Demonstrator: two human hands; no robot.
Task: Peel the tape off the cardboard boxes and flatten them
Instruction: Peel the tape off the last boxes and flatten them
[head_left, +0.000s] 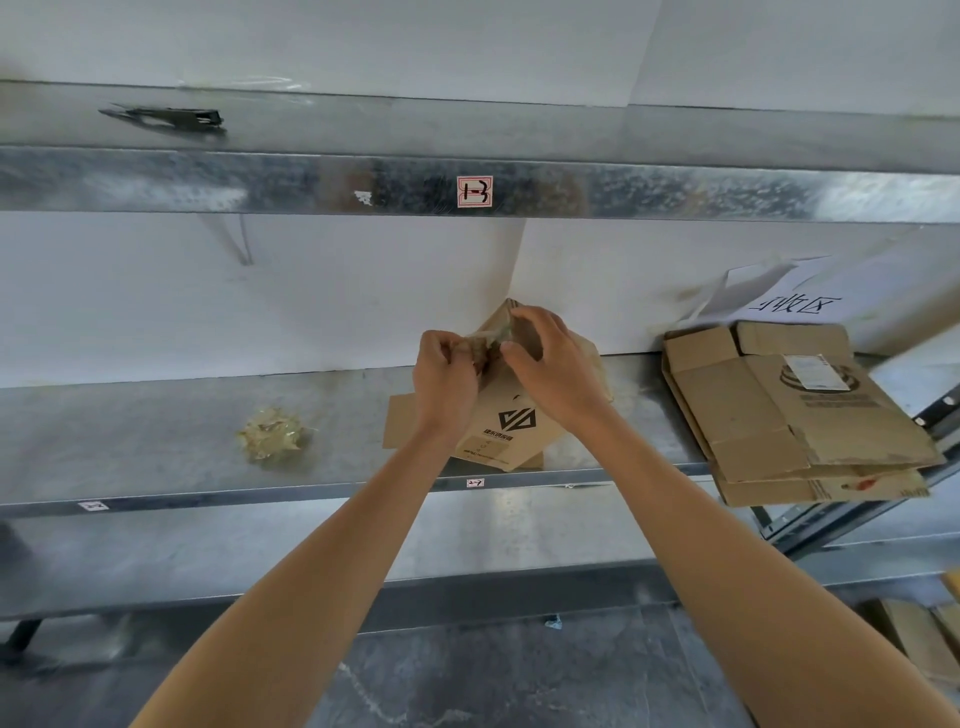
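peeling tape at the top corner of the printed box

nearest me, both bare forearms reach up and forward from the bottom of the view, converging on the middle metal shelf (156, 447). my left hand (445, 375) is curled into a tight pinch, its grip closed on a crumpled strip of clear, yellowish tape (485, 339) at the raised top corner of the small brown cardboard box with a black diamond logo (511, 423). my right hand (551, 358) arches over that same corner, fingers bent down; its grip seems to hold the cardboard itself, bracing it, though the fingertips are partly hidden, so i can't be sure how much tape it shares.

the box stands tilted on the shelf, its base flaps splayed out, leaning back toward the white wall. i judge the step is pulling the tape free; to do it well i'd keep the right hand pinning the flap close to the peel line and draw the tape back low along the surface, slowly, so it comes off whole rather than tearing paper.

to the left on the same shelf lies a balled wad of peeled yellowish tape (272, 434). to the right sits a stack of flattened brown cardboard boxes (795, 415), overhanging the shelf edge. farther up, a dark tool (166, 117), too blurred to identify, rests on the upper shelf.
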